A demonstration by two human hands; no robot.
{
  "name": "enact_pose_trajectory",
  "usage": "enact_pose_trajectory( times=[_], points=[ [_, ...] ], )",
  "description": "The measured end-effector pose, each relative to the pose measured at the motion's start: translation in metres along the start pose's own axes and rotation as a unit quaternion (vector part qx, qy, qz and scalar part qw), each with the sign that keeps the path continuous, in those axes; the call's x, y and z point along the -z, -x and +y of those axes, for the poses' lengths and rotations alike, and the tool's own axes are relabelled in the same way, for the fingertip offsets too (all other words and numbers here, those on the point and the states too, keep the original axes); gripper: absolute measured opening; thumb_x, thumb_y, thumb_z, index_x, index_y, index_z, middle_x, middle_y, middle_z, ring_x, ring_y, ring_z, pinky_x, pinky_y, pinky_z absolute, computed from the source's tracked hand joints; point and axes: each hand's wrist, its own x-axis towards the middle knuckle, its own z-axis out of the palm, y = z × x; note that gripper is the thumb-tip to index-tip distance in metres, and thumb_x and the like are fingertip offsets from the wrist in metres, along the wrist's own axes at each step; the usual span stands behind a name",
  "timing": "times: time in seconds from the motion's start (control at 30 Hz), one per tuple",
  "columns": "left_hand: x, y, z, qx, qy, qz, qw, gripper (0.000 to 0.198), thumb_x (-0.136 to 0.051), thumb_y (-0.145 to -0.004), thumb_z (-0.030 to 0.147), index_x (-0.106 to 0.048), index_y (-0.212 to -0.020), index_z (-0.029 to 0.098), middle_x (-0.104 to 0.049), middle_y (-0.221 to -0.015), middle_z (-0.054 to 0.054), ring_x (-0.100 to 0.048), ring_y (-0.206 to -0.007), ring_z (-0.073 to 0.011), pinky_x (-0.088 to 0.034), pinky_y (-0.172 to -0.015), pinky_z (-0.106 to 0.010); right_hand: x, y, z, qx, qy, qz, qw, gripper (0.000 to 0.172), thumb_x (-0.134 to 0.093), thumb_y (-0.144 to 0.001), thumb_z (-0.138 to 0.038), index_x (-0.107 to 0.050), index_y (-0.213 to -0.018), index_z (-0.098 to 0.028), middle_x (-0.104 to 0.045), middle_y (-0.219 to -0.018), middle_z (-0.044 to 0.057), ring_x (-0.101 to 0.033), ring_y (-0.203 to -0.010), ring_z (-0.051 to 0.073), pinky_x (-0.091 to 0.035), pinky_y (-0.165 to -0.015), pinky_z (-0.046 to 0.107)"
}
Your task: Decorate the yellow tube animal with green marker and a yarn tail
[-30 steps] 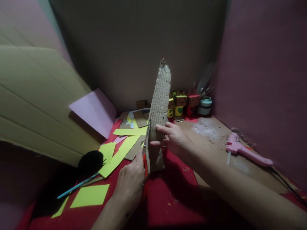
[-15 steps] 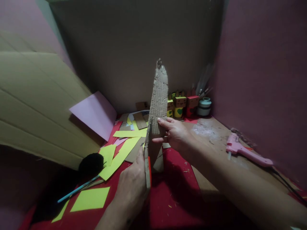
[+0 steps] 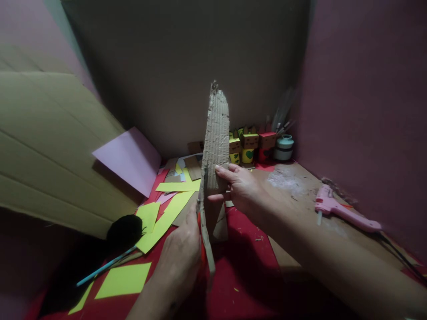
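Observation:
An upright piece of ridged cardboard with a torn tip stands in the middle of the view. My right hand pinches its lower part, thumb on the near face. Lower left, my left hand is closed around scissors with red handles, mostly hidden by the fingers and the cardboard. A narrow strip of the cardboard hangs down beside the scissors, its lower end curving to the right. The blades cannot be made out.
Yellow paper, cardboard scraps and a blue stick lie left on the red surface. A pink glue gun rests at right. Small yellow and red box figures and a lidded jar stand behind.
The cardboard and both hands have shifted slightly left. The cardboard's lower strip now swings out to the right, and more of the red handles shows left of it.

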Motion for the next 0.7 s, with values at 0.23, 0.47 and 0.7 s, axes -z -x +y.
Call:
enact_pose_trajectory(
  times=[0.23,0.47,0.7],
  points=[
    [0.003,-0.008,0.006,-0.023,0.025,0.056,0.998,0.047,-0.041,-0.091,0.025,-0.045,-0.137,0.018,-0.065,-0.128,-0.015,-0.066,-0.110,-0.0269,-0.055,-0.087,-0.039,-0.003,-0.001,-0.004,0.012,0.000,-0.001,1.000,0.002,-0.061,-0.087,-0.019,-0.061,-0.086,-0.018,-0.070,-0.086,0.004,-0.068,-0.075,0.017,-0.064,-0.058,0.033],
    [0.006,-0.013,0.011,-0.007,-0.011,0.057,0.998,0.052,-0.041,-0.088,0.022,-0.040,-0.138,0.011,-0.067,-0.118,-0.018,-0.069,-0.099,-0.0288,-0.055,-0.077,-0.040,-0.005,0.003,-0.014,0.030,-0.009,0.001,1.000,0.001,-0.060,-0.089,-0.018,-0.060,-0.088,-0.018,-0.070,-0.092,0.005,-0.068,-0.080,0.018,-0.064,-0.058,0.032],
    [0.014,-0.018,0.018,-0.037,-0.168,0.077,0.982,0.058,-0.042,-0.082,0.017,-0.038,-0.138,0.001,-0.073,-0.092,-0.017,-0.072,-0.069,-0.0276,-0.054,-0.060,-0.036,-0.007,0.004,-0.024,0.060,-0.046,-0.025,0.997,0.004,-0.062,-0.087,-0.020,-0.062,-0.090,-0.019,-0.071,-0.086,0.005,-0.066,-0.077,0.019,-0.059,-0.050,0.025]
  ],
)
